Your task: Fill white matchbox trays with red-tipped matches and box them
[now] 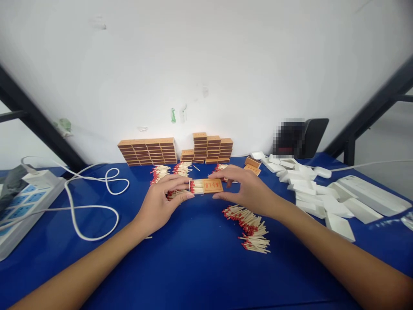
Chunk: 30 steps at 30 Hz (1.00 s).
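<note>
Between my hands is a matchbox, its orange printed sleeve partly over a white tray of red-tipped matches. My left hand pinches the tray's left end between thumb and fingers. On the right end, the thumb and fingers of my right hand grip the sleeve. Loose matches lie in a heap below my right hand. Behind my hands are more match piles, partly hidden by the left hand and the box.
Stacked matchboxes line the wall, with a stepped stack beside them. White trays are heaped at right, near a black device. At left are a power strip and a looped white cable on the blue table.
</note>
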Each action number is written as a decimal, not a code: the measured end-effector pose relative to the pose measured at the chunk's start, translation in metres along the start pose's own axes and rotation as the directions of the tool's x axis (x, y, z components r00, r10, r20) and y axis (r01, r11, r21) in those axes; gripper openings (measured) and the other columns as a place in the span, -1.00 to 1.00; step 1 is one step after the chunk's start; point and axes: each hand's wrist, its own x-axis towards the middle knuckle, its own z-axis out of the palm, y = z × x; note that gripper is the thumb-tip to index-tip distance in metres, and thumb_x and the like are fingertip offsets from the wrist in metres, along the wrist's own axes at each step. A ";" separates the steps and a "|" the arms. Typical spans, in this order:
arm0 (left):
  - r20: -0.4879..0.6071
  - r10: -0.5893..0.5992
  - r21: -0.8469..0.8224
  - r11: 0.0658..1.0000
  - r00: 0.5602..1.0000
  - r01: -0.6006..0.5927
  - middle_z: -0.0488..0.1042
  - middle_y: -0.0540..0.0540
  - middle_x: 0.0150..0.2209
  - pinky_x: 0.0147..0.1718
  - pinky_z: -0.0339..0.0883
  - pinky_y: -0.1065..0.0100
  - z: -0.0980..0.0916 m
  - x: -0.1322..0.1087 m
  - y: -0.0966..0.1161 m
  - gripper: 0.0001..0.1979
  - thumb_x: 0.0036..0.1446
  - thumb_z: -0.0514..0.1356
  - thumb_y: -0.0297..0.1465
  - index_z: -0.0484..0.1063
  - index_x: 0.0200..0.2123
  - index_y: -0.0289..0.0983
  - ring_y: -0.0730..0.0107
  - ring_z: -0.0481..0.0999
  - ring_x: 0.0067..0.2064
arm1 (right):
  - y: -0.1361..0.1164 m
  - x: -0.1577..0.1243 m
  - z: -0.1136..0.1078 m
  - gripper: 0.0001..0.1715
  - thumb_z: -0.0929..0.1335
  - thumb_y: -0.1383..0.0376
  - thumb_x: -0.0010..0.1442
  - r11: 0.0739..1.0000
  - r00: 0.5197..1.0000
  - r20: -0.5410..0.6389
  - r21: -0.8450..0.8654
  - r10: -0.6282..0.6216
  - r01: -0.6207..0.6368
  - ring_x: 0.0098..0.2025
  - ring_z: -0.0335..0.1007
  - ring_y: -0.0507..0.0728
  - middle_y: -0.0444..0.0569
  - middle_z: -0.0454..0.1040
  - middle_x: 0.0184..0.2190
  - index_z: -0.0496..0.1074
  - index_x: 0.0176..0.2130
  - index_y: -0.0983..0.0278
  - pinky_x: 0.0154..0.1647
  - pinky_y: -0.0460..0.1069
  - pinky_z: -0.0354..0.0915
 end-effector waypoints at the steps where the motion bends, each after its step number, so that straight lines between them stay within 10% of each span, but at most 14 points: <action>1: 0.006 -0.002 -0.016 1.000 1.000 0.002 0.65 -0.14 0.06 0.00 0.69 0.19 0.000 0.000 0.001 -0.73 0.24 0.44 -0.23 0.68 -0.01 -0.13 0.18 0.71 0.03 | -0.002 -0.001 0.002 -0.52 0.58 0.20 0.22 1.000 1.000 -0.006 0.008 -0.015 0.015 -0.22 0.46 0.16 0.01 0.63 -0.09 0.59 0.11 0.15 -0.16 0.11 0.45; 15: 0.020 0.287 0.105 0.952 0.958 -0.287 0.64 -0.15 -0.09 -0.10 0.64 0.18 0.006 -0.011 0.010 -0.51 -0.11 0.59 -0.10 0.67 -0.12 -0.15 0.15 0.66 -0.03 | -0.029 -0.011 0.018 -0.44 0.49 0.30 0.36 0.962 0.961 0.044 0.027 -0.273 0.272 -0.01 0.52 0.23 0.04 0.64 -0.06 0.46 0.30 0.07 -0.04 0.16 0.54; 30: -0.013 0.408 0.305 0.871 0.913 -0.385 0.69 -0.14 -0.22 0.00 0.58 0.02 0.001 -0.004 0.012 -0.77 0.23 0.38 -0.32 0.61 -0.05 -0.21 0.10 0.63 -0.03 | -0.014 -0.010 0.022 -0.49 0.50 0.10 0.35 0.986 0.990 0.005 -0.093 -0.141 0.141 0.00 0.61 0.25 0.10 0.63 0.02 0.50 0.22 0.14 0.04 0.21 0.56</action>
